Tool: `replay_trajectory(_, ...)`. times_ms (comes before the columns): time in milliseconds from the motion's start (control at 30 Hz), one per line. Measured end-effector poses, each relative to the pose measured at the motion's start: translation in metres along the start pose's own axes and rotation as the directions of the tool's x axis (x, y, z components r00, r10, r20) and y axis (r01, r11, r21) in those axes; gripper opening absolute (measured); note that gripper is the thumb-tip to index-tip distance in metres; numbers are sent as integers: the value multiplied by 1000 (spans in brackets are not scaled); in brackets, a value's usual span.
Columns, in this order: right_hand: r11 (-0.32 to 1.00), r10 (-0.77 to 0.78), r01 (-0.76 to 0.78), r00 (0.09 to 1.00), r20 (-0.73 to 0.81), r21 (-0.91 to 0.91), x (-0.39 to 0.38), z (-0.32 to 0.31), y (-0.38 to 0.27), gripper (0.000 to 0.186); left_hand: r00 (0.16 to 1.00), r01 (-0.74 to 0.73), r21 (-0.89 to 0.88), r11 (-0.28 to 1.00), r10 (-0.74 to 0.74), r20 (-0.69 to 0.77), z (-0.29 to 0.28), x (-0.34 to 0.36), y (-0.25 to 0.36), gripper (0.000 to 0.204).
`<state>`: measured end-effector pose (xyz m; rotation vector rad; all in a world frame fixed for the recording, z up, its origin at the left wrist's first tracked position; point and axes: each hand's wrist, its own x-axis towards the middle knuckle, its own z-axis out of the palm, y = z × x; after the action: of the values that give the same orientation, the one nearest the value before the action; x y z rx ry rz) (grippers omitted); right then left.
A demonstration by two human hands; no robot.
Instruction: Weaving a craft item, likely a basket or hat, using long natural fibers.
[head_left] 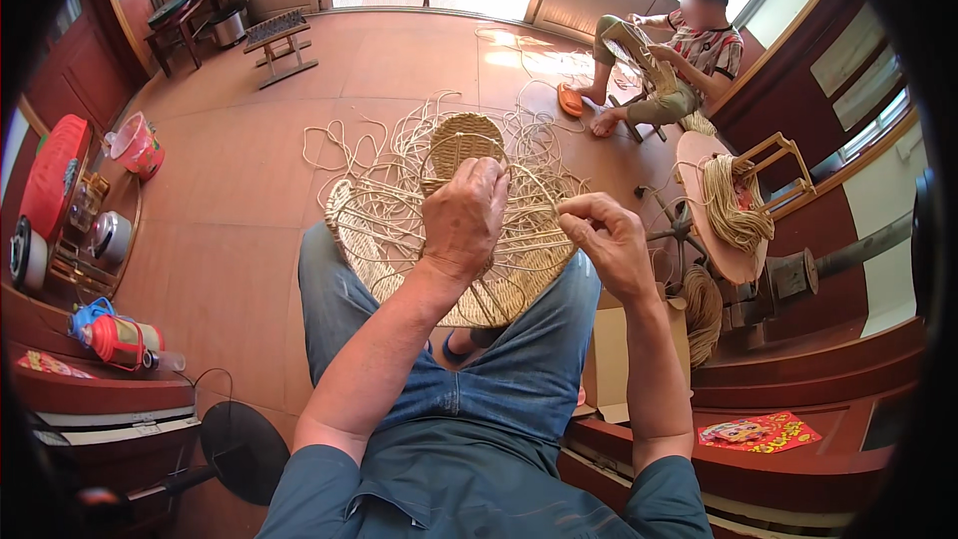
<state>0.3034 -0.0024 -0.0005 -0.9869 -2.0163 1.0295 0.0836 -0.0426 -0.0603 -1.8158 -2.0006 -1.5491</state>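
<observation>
A partly woven straw-coloured piece (354,255) on a wire frame rests across my thighs, with a small oval woven section (466,135) at its far end and loose cords trailing from it. My left hand (464,210) is closed at the middle of the piece, just below the oval; whatever its fingertips grip is hidden. My right hand (604,235), at the piece's right side, pinches a pale cord (549,185) that arches from near my left hand.
A co-worker (704,55) sits back right, holding similar weaving, beside an orange slipper (570,100). A pink board (704,245) bears coiled cord (733,210). A chair (180,10), low stool (279,35) and bucket (138,147) stand left. Loose cords (349,140) lie on the floor.
</observation>
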Motion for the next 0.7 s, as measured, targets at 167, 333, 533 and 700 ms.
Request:
replay_trajectory(167,960,-278,261,915,-292,-98,-20,20,-16,16,999,-30,-86,996,31,7,0,-1,-4,13)
replay_trajectory(333,986,-77,65,994,-73,-155,-20,48,-12,31,944,223,-199,954,-160,290,-13,2,7,19)
replay_trajectory(533,977,73,-62,996,-45,202,25,58,-2,59,944,167,-139,976,-118,307,-14,5,1,15)
replay_trajectory(700,901,193,-218,976,103,375,61,62,14,57,949,156,-108,982,-119,291,-16,4,5,16)
